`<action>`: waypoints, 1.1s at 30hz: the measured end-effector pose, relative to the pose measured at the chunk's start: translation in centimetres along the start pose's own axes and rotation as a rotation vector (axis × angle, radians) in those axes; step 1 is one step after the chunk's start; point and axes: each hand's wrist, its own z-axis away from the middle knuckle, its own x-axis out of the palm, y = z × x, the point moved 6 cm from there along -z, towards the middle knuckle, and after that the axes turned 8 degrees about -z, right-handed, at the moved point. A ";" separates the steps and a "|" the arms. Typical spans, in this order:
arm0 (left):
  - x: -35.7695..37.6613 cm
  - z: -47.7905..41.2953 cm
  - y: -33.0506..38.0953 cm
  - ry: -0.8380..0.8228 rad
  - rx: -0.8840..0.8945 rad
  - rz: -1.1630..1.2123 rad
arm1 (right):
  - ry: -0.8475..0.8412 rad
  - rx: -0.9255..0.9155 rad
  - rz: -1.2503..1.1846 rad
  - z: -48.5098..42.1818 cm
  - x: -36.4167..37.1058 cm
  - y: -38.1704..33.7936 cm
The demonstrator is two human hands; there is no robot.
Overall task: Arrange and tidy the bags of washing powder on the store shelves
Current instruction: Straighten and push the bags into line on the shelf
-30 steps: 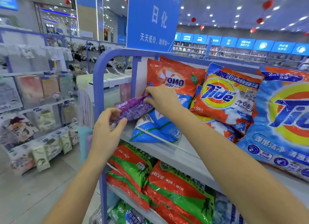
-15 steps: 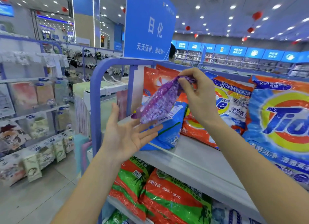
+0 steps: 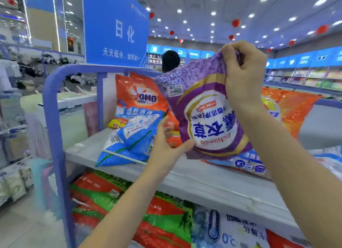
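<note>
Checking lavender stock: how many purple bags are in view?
1. The purple bag is held above the top shelf, right hand gripping its top, left hand pinching its lower edge. Others may be hidden.

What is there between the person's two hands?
A purple washing powder bag, print upside down: the right hand grips its top edge, the left hand pinches its bottom corner. The head view shows it.

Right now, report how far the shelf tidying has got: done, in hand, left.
Done: the orange OMO bag stands upright at the back of the top shelf. In hand: the purple bag is held above the shelf, print upside down, right hand gripping its upper edge, left hand pinching a lower corner. Left: turning and placing that bag, and probably straightening the blue bag slumped flat at the shelf's front.
</note>
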 end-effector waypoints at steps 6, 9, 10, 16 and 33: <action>6.4 2.1 -2.2 -0.265 -0.141 0.347 | 0.244 0.221 -0.149 0.0 -6.1 2.4; 7.5 2.6 -0.5 -0.318 -0.002 0.251 | 0.314 0.295 -0.227 0.2 -8.6 3.1; 7.4 2.3 0.2 -0.302 0.031 0.211 | 0.326 0.296 -0.238 0.2 -9.6 3.2; 3.1 -1.8 2.9 0.021 0.019 0.358 | 0.324 0.302 -0.177 2.7 -16.0 5.2; 14.6 -3.0 18.3 -0.234 0.845 -0.919 | -0.293 0.394 -0.088 7.5 -13.8 3.2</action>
